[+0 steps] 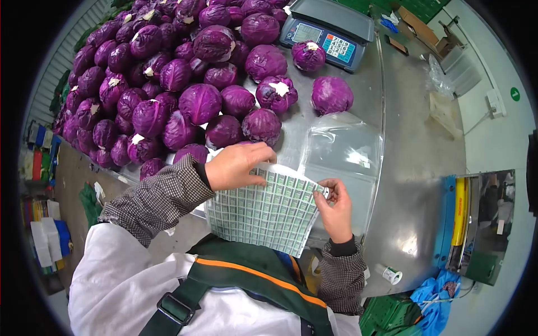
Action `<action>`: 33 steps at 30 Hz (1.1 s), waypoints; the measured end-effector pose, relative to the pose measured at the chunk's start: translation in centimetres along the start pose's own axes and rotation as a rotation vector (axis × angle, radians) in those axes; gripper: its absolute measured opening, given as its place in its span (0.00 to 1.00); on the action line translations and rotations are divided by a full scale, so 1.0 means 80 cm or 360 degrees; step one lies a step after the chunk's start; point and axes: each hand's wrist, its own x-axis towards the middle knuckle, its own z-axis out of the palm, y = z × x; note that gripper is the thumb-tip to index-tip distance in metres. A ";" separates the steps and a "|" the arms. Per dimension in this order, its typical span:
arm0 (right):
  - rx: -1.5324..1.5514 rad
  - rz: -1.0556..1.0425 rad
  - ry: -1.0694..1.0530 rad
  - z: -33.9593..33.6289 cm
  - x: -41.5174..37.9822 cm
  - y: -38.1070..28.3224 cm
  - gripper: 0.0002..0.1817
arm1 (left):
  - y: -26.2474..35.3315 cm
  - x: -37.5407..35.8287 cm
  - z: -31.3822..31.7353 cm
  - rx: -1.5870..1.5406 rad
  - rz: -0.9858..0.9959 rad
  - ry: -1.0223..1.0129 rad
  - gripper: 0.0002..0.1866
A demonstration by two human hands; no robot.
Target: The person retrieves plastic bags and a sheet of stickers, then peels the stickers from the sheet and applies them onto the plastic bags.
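Note:
A sheet covered in rows of small green and white labels (260, 210) hangs tilted in front of my body. My left hand (238, 168) is at its upper left edge, thumb over the face and fingers bent above it. At the upper right corner my right hand (335, 207) pinches the sheet between thumb and fingers. Clear plastic bags (344, 148) lie flat on the metal table just beyond my right hand. A large heap of red cabbages (200, 104) rises beyond my left hand.
A digital scale (328, 33) stands at the back of the metal table (414, 168), with single cabbages near it. Farther right are a cardboard box (417, 28) and a yellow and blue device (457, 218). A label roll (389, 274) and green crates (389, 316) are at lower right.

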 end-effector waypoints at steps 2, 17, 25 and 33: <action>-0.0256 -0.0180 -0.0013 -0.006 -0.002 0.009 0.10 | 0.001 -0.001 0.007 -0.0064 -0.0016 -0.0022 0.16; 0.0382 0.0213 -0.0075 -0.005 -0.023 -0.012 0.08 | 0.004 0.002 0.021 -0.0010 0.0082 0.0130 0.12; 0.0606 0.0255 -0.0078 -0.004 -0.021 -0.004 0.08 | 0.002 0.000 0.025 -0.0348 0.0064 0.0077 0.08; 0.0634 0.0068 0.0010 0.003 -0.021 -0.002 0.07 | 0.012 0.011 0.007 -0.0455 0.0007 -0.0111 0.10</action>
